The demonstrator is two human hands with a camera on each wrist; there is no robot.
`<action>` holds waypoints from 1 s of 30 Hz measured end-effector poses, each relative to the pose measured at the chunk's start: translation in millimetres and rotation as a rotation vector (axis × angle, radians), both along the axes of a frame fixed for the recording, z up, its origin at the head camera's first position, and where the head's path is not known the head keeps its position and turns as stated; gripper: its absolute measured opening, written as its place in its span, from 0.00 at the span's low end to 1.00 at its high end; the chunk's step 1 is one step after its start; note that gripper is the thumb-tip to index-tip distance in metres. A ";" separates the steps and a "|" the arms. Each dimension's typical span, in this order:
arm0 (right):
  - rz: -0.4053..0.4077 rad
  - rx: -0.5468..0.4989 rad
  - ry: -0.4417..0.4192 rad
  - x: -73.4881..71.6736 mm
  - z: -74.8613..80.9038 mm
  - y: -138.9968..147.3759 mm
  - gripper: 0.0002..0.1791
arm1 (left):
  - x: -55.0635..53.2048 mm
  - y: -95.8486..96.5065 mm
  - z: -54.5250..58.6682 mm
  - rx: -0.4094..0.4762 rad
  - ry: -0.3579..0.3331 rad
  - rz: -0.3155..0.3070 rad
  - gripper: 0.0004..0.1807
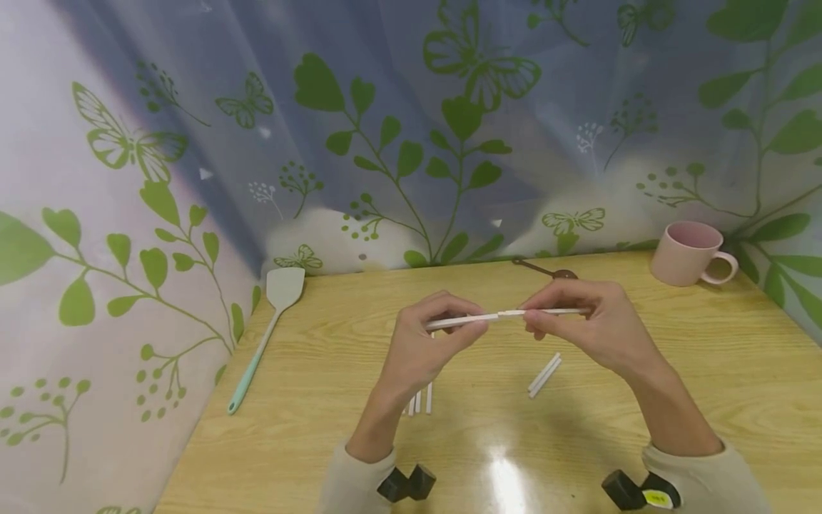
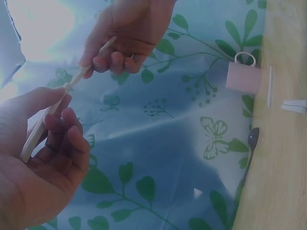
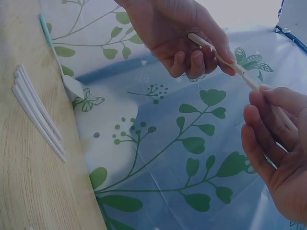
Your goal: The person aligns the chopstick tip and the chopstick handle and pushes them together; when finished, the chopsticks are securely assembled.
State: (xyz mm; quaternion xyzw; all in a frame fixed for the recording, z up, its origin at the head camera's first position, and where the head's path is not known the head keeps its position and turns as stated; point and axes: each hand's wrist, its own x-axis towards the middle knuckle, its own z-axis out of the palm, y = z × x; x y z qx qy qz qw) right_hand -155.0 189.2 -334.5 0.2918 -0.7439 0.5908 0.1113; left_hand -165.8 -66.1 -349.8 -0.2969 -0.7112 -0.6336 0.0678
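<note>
Above the middle of the table, my left hand (image 1: 416, 350) pinches a white stick (image 1: 462, 320) between thumb and fingers. My right hand (image 1: 610, 328) pinches a thinner white stick (image 1: 511, 313) from the other side. The two meet end to end in a nearly straight line, and a small step shows at the joint; whether they are joined or only touching I cannot tell. Below the left hand lie several white sticks (image 3: 36, 112) side by side, partly hidden in the head view. Two short white sticks (image 1: 544, 375) lie together between the forearms.
A spatula (image 1: 268, 325) with a green handle end lies at the table's left. At the back are a dark brown spoon (image 1: 538, 268), partly behind the right hand, and a pink mug (image 1: 683, 253) in the right corner. Patterned cloth (image 1: 385, 235) borders the table (image 1: 308, 442).
</note>
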 end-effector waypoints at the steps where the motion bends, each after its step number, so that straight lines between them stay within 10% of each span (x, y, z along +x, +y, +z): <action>1: 0.005 -0.008 0.004 0.1 0.1 -0.4 0.09 | 0.0 -0.1 0.0 0.002 -0.002 0.002 0.05; 30: 0.038 -0.017 0.040 2.8 1.6 -4.0 0.12 | 0.9 0.2 2.5 0.015 -0.055 0.030 0.07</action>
